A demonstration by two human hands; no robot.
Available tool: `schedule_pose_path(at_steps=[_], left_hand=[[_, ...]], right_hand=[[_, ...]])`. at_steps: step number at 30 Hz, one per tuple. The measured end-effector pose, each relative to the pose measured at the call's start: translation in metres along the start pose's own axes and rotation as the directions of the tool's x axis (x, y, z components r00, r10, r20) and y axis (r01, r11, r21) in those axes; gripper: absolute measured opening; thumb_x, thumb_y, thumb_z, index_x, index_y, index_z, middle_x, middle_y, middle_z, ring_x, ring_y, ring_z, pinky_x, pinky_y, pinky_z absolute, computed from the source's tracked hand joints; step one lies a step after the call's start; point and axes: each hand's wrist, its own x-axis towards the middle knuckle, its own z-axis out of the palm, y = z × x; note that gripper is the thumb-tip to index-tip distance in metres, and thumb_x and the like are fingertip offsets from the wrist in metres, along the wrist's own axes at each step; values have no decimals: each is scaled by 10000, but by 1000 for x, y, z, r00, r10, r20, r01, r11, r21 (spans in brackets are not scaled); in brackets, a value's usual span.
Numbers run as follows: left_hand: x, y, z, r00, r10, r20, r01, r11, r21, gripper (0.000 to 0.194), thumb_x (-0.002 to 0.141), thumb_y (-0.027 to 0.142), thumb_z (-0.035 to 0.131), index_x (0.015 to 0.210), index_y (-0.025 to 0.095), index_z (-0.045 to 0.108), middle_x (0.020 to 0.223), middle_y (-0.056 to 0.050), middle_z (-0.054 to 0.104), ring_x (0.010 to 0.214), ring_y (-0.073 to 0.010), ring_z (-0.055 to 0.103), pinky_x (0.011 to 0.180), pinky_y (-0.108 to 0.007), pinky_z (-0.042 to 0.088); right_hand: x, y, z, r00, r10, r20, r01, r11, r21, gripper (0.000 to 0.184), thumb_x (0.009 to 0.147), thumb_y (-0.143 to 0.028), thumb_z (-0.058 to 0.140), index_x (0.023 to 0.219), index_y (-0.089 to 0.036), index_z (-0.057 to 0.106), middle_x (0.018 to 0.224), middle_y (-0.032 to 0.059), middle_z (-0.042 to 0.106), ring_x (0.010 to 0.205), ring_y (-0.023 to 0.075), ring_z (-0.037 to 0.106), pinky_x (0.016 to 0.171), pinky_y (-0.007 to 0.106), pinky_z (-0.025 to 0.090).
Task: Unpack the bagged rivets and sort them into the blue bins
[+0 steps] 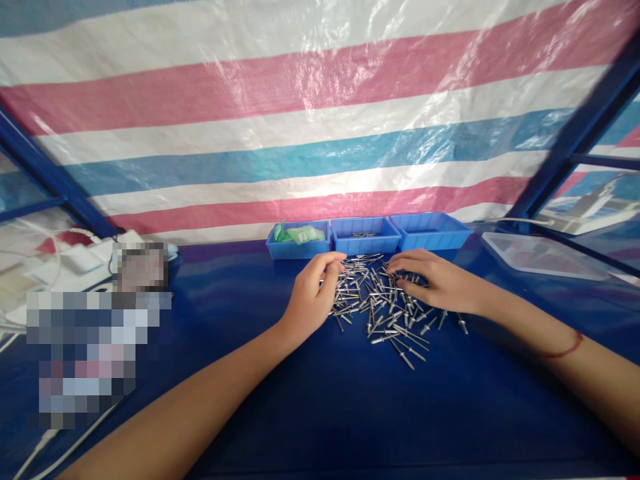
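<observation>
A loose pile of metal blind rivets [395, 310] with long thin stems lies on the blue table, between my two hands. At the pile's left edge is my left hand [315, 290], its fingers curled in and the thumb close to the forefinger; what they may hold is hidden. My right hand [437, 280] reaches over the right side of the pile, thumb and fingers apart, its fingertips among the rivets. Behind the pile, the middle blue bin [367, 241] contains a few rivets.
The left blue bin [295, 251] holds green plastic wrapping [300, 233]; the right blue bin [433, 237] stands beside the middle one. A translucent lid [545, 257] lies at right. White cables and power strips [85, 257] crowd the left. A striped sheet [310, 147] hangs behind the table [320, 413].
</observation>
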Motion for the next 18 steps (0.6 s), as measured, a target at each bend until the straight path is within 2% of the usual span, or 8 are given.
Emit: schedule_pose_path(at_steps=[3,6,8,11,13,15,18], left_hand=[[8,-3,-9,1000,-18,-20,19,999,44,211,912,179,414,1024,177,593,921,-40,664,883,-146,620,794,-266,473],[14,-9,-18,996,-8,91,-4,991,132,230,873,116,416,981,170,611,934,-43,661,893,-154,617,811,-293,477],[15,-12,-21,981,5,192,-47,976,214,228,849,110,438,956,178,628,962,-48,655,933,-173,606,872,-343,464],[13,-16,-22,940,-25,339,-84,949,304,204,849,206,501,999,202,639,1062,-64,627,1042,-211,570,957,-413,427],[11,-21,-22,906,-57,420,-93,940,328,235,850,251,519,1055,215,628,1139,-72,604,1108,-225,543,991,-433,408],[11,-27,-22,882,-62,468,-102,943,316,273,844,226,515,1099,217,612,1183,-76,594,1136,-226,533,1009,-436,400],[14,-36,-24,861,-22,508,-109,968,227,343,811,134,490,1125,212,604,1191,-77,599,1139,-208,545,1027,-409,399]], right_hand=[[-4,7,3,996,63,62,-62,998,-4,395,823,-410,566,1166,-219,611,1213,109,609,1141,295,540,971,511,413],[-8,3,5,993,89,73,-88,996,-16,504,803,-474,589,1231,-210,574,1294,140,553,1215,327,481,991,543,383],[-5,-9,6,999,36,-2,-36,999,-4,418,818,-445,581,1163,-213,616,1251,137,581,1186,314,507,976,529,399],[6,-39,10,990,-114,-79,118,992,47,237,883,-304,507,1045,-225,660,1106,97,651,1068,242,578,915,441,449],[15,-57,15,976,-212,-41,214,975,65,247,900,-221,466,1057,-228,656,1074,74,666,1031,213,584,906,406,440],[21,-69,22,963,-270,9,269,962,47,266,902,-195,455,1079,-225,651,1069,64,675,1050,218,566,923,410,412],[24,-72,30,964,-261,49,262,965,-5,239,900,-217,463,1015,-203,672,1020,71,688,1026,233,563,894,412,403]])
